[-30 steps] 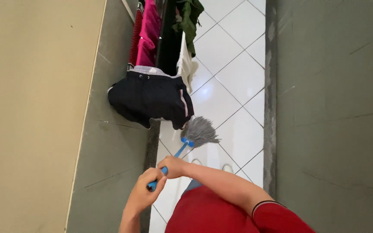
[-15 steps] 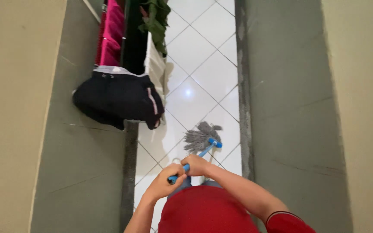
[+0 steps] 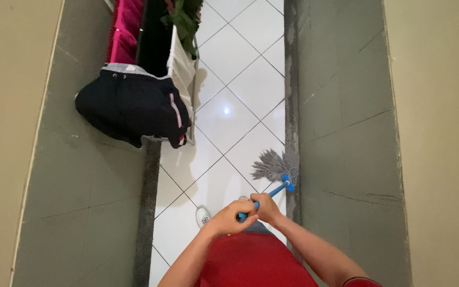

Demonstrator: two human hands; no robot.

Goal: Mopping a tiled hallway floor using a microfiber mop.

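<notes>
A grey string mop head (image 3: pixel 274 166) on a blue plastic handle (image 3: pixel 264 199) is lying against the white tiled floor (image 3: pixel 224 111), touching the foot of the grey-green wall (image 3: pixel 341 133) on the person's right. The handle's long axis is running from the hands up and rightward to the mop head. The right hand (image 3: pixel 265 208) is gripping the shaft nearer the head, fingers wrapped shut around it; the left hand (image 3: pixel 228 218) is clamping the near end just behind. A white shoe (image 3: pixel 202 215) is showing below. Farther off, dark shorts (image 3: pixel 128 109) and pink cloth (image 3: pixel 125 29) are hanging on a drying rack (image 3: pixel 184 69) along the left wall.
</notes>
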